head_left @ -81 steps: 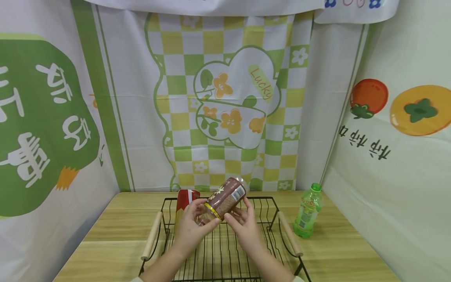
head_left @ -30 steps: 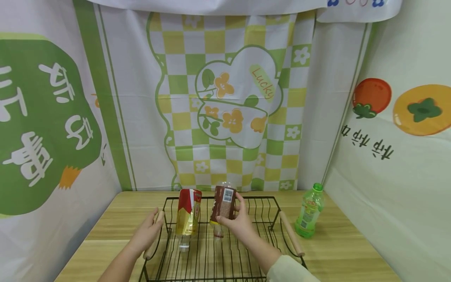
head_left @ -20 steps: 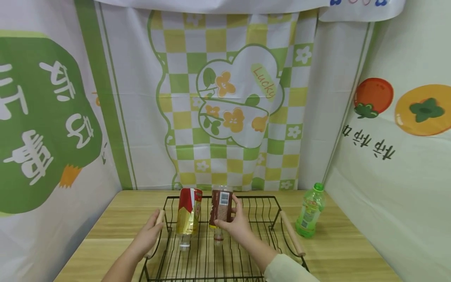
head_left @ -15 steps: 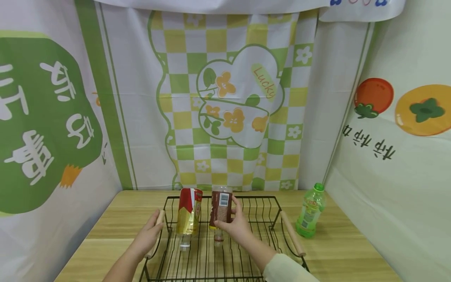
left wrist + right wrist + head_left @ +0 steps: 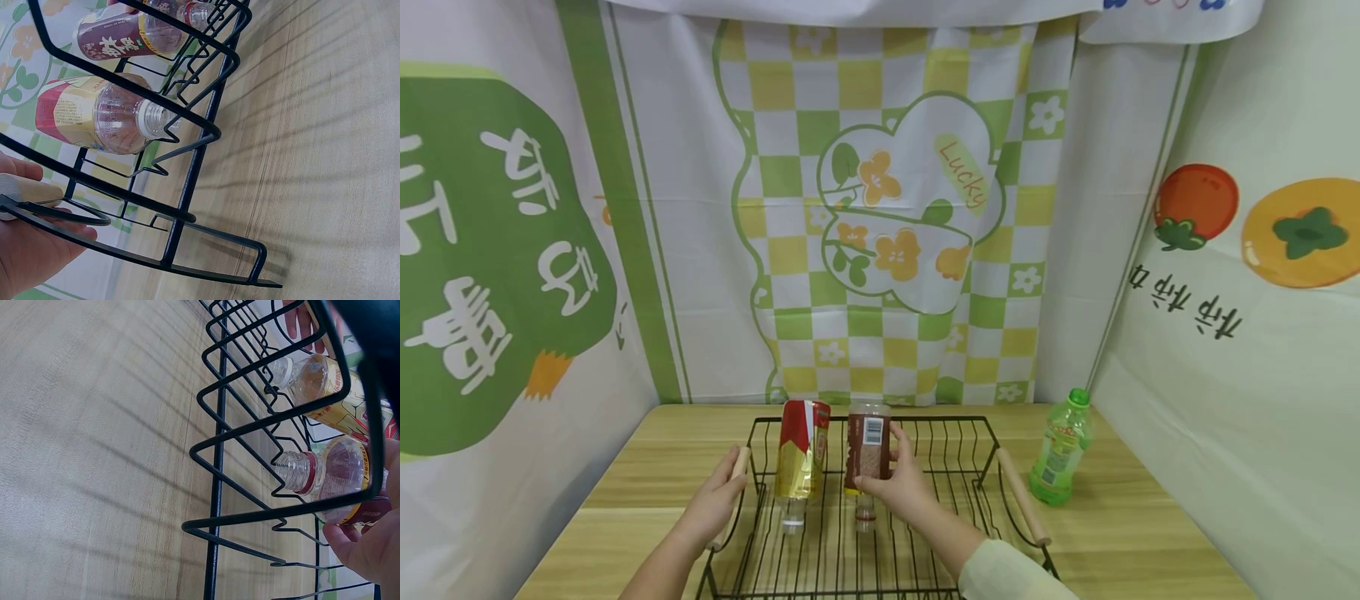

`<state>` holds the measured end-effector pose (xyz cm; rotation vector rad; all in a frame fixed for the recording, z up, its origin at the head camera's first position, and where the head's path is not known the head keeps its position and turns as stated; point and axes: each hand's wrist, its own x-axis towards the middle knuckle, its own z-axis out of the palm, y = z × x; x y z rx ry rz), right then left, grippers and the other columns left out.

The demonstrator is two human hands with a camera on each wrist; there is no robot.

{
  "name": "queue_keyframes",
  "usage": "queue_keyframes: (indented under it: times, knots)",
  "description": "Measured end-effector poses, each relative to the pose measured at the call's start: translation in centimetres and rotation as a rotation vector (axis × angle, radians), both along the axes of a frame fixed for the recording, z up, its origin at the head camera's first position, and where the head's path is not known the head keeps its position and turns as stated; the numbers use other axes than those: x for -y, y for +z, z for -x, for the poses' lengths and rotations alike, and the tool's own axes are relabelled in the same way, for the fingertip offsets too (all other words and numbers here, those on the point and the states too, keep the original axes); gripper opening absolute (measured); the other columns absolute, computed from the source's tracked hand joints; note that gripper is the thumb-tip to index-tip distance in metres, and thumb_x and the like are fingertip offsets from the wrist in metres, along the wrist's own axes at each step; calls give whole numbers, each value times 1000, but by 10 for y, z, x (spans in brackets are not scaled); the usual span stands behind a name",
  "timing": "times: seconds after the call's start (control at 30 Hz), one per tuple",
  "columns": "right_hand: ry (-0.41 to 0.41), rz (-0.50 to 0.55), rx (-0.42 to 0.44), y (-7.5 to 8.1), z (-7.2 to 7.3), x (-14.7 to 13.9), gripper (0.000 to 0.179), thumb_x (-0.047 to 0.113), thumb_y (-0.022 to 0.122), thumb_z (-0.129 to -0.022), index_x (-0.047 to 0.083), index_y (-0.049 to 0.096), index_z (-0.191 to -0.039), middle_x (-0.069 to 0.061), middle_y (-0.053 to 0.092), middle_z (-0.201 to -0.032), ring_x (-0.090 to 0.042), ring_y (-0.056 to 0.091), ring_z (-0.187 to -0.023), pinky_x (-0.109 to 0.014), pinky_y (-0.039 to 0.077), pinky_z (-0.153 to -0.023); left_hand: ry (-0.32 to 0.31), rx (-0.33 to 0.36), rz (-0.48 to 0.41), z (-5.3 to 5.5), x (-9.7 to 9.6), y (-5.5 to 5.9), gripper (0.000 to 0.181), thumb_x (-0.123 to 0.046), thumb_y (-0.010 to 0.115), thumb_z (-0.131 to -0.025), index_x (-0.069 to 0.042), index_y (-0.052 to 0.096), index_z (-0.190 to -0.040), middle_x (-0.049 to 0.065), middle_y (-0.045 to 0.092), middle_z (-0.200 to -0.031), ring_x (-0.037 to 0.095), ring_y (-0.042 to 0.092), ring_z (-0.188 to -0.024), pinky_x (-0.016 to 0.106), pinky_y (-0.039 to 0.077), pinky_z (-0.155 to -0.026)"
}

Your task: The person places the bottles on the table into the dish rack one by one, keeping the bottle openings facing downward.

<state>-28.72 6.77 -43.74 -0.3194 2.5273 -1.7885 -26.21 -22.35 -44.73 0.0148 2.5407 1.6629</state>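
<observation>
My right hand (image 5: pixel 904 483) grips a clear plastic bottle with a maroon label (image 5: pixel 867 450), held upside down with its neck between the wires of a black dish rack (image 5: pixel 940 418). Beside it on the left, a bottle with a red and gold label (image 5: pixel 800 454) leans neck down in the same rack. My left hand (image 5: pixel 711 500) holds the rack's left wooden handle (image 5: pixel 28 189). Both bottle necks, the maroon one's red-ringed and uncapped-looking, show through the wires in the right wrist view. Part of the maroon label is hidden by my right fingers.
A green-capped bottle (image 5: pixel 1060 454) stands upright on the wooden table (image 5: pixel 1120 517), right of the rack. The rack's right wooden handle (image 5: pixel 1022 497) lies between it and the wires. A checked curtain (image 5: pixel 880 350) hangs behind the table.
Earlier both hands held the maroon-labelled bottle tilted over the rack. My left hand has moved to the left handle; my right has turned the bottle neck down and lowered it, slightly more in the last half second.
</observation>
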Motion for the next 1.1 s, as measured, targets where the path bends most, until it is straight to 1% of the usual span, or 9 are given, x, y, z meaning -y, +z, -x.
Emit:
queue_keyframes:
  times: [0.33,0.5,0.63,0.83,1.1]
  knots:
    - [-13,-31,13,-5,3,1,101,16,78,-83,11,9,-157,-36,41,-136,-48,60,-107,-53,56,-82,8,-1,9,-2,-2,1,62,-21,29,-107,-3,-1,-157,25,-5,-163,48,-4,-148,67,1,-116]
    - [-9,-50,-8,-5,4,2,101,17,78,-84,8,9,-157,-36,42,-137,-50,59,-109,-55,56,-84,3,-2,5,-2,-1,2,62,-22,30,-107,-3,-2,-157,25,-5,-163,48,-4,-148,66,1,-117]
    - [-5,-51,-7,-5,4,3,100,18,77,-85,8,9,-157,-36,41,-138,-51,57,-111,-55,56,-85,2,1,7,-2,-1,2,63,-23,30,-107,-3,-2,-157,25,-5,-163,49,-3,-148,67,2,-116]
    - [1,-43,4,-5,4,4,100,17,77,-85,8,8,-157,-35,41,-138,-49,59,-109,-54,56,-85,7,-2,11,-2,-1,2,62,-22,30,-107,-3,-2,-157,26,-5,-163,49,-3,-148,67,2,-116]
    - [-16,-43,3,-3,2,5,100,16,77,-84,8,9,-157,-35,42,-137,-47,61,-107,-53,57,-84,10,0,16,-2,-1,2,62,-22,30,-107,-3,-1,-157,26,-5,-163,48,-2,-148,67,2,-116]
